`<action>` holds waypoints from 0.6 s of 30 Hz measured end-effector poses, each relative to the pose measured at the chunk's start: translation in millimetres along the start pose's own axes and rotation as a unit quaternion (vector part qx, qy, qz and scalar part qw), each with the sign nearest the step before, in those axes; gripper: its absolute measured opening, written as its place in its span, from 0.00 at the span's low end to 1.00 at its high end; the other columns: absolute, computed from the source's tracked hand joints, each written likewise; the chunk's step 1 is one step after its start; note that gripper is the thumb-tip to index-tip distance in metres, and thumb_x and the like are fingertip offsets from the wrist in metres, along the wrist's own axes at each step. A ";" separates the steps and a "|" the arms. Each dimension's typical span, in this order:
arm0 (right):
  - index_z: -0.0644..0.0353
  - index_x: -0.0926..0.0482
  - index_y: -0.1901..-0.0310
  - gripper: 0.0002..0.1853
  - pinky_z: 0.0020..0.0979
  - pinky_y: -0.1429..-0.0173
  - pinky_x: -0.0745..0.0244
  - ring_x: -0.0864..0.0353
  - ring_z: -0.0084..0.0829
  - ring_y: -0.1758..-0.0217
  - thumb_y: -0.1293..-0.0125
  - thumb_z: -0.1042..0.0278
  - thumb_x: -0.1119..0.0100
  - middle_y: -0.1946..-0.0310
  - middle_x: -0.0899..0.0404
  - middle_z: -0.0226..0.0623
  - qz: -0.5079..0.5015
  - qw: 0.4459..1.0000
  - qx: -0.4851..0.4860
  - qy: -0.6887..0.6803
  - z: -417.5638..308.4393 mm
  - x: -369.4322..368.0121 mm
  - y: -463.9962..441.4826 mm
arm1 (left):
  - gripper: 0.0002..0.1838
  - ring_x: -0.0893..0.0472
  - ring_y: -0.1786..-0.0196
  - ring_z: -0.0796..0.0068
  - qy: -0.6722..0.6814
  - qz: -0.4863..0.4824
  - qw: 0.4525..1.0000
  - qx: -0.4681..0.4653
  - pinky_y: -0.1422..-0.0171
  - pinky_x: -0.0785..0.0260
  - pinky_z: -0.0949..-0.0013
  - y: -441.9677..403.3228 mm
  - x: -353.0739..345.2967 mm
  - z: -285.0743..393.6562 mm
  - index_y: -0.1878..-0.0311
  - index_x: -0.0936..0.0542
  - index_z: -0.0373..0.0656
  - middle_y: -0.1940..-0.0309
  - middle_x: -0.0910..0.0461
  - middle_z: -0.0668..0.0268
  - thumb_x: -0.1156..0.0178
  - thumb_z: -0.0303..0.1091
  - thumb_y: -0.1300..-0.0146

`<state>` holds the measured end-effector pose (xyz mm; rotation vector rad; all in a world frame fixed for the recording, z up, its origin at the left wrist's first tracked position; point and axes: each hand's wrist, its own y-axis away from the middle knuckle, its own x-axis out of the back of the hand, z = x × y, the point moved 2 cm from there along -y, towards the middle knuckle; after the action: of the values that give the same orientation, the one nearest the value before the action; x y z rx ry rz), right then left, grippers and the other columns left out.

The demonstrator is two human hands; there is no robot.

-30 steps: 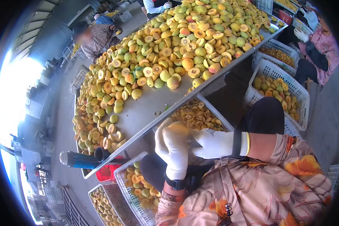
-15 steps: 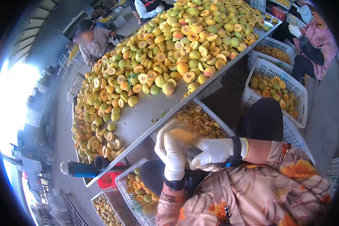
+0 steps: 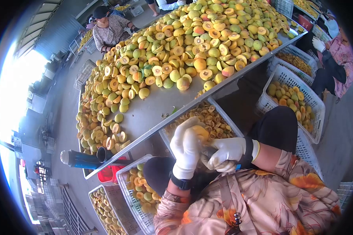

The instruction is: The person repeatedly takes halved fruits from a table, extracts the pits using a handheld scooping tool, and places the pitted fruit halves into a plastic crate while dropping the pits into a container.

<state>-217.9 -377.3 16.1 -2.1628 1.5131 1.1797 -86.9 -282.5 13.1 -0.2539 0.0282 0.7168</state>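
White gloves cover both hands, which are close together over my lap. My left hand (image 3: 185, 147) is wrapped round a yellow fruit piece (image 3: 201, 134), with a dark watch at its wrist. Just to the right, my right hand (image 3: 224, 153) is closed on a tool whose grip is mostly hidden; a bit of blue shows below the fingers, and its working end by the fruit is too blurred to make out. Behind the hands a crate (image 3: 227, 119) holds cut pieces and scraps. Above lies a metal table (image 3: 153, 111) heaped with halved yellow-green fruit (image 3: 180, 51).
Crates of fruit stand at lower left (image 3: 135, 207) and at right (image 3: 319, 113). A blue cylinder (image 3: 80, 159) and a red container (image 3: 110, 172) are at the table's near left corner. One person (image 3: 110, 31) works across the table; another (image 3: 337, 66) sits at far right.
The view has shifted slightly. My left hand has turned a little, and the fruit shows more clearly between the hands. The person across the table has raised their head and shifted.
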 end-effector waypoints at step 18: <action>0.69 0.20 0.56 0.20 0.49 0.45 0.23 0.14 0.55 0.52 0.37 0.56 0.39 0.61 0.15 0.58 0.283 0.701 -0.071 0.650 43.3 96.8 -25.7 | 0.22 0.16 0.60 0.71 -0.382 0.156 0.894 0.175 0.53 0.23 0.69 99.3 207.6 44.9 0.45 0.17 0.33 0.64 0.15 0.56 0.42 0.46 0.24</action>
<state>-203.0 -404.9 -88.5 -2.8424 2.7620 -0.5576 2.2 -65.7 11.4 0.4014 -0.5623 1.0775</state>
